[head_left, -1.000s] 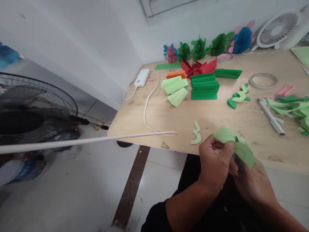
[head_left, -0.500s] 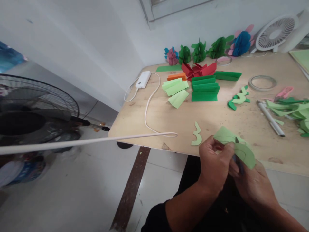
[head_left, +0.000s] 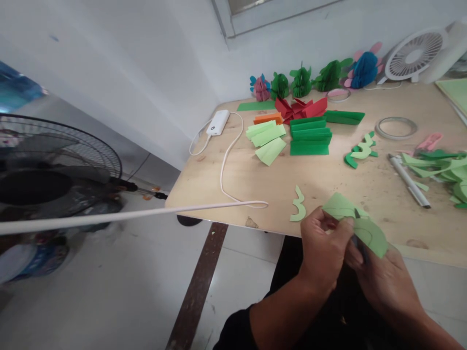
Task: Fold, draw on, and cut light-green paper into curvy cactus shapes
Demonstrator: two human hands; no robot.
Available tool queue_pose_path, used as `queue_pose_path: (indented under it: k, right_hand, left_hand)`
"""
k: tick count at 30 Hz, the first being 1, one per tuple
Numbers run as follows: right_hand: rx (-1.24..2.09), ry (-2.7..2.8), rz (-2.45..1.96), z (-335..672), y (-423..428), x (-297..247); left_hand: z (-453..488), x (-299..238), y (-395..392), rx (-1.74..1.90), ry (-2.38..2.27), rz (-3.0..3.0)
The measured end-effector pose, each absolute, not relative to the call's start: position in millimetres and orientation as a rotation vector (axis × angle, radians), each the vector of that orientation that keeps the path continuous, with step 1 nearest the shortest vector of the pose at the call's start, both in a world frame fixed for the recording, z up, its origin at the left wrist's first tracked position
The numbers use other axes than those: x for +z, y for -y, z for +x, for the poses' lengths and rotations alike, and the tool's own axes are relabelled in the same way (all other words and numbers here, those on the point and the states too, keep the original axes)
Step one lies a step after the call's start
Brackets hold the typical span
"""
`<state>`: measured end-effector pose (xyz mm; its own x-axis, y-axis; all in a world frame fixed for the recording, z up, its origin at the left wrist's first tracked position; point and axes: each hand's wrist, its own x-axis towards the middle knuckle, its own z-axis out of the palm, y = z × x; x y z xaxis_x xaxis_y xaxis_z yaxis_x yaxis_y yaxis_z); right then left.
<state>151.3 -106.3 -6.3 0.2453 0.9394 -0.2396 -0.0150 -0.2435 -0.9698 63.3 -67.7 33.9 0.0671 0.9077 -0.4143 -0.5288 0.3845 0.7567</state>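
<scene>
My left hand (head_left: 323,243) pinches a light green sheet of paper (head_left: 372,236) between thumb and fingers, at the table's front edge. Curved pencil lines show on the paper. Under it, my right hand (head_left: 385,277) is closed around scissors (head_left: 360,245), whose dark blades cut into the sheet; their handles are mostly hidden by the fingers and paper. Left of my hands lies a curvy light green cutout (head_left: 298,204). Farther back rest more wavy green cutouts (head_left: 361,149), some light and some dark.
Folded green papers (head_left: 310,136), red folded paper (head_left: 301,109) and several paper figures (head_left: 330,75) stand toward the wall. A pen (head_left: 410,182), green scraps (head_left: 445,167), a tape roll (head_left: 377,129) and a small fan (head_left: 416,56) are on the right. A white cable (head_left: 222,165) crosses the left side.
The view has shifted very slightly, so the table sits a little lower in the picture. Both hands keep their hold on the paper and scissors, with almost no visible movement.
</scene>
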Motion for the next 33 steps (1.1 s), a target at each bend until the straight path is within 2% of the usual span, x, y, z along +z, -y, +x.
queue_pose_path:
  k: [33]
  right_hand:
    - [1.321,0.837,-1.564,156.8,108.4,-1.1]
  left_hand:
    - [51.2,23.4,67.6,1.158,-1.018,0.503]
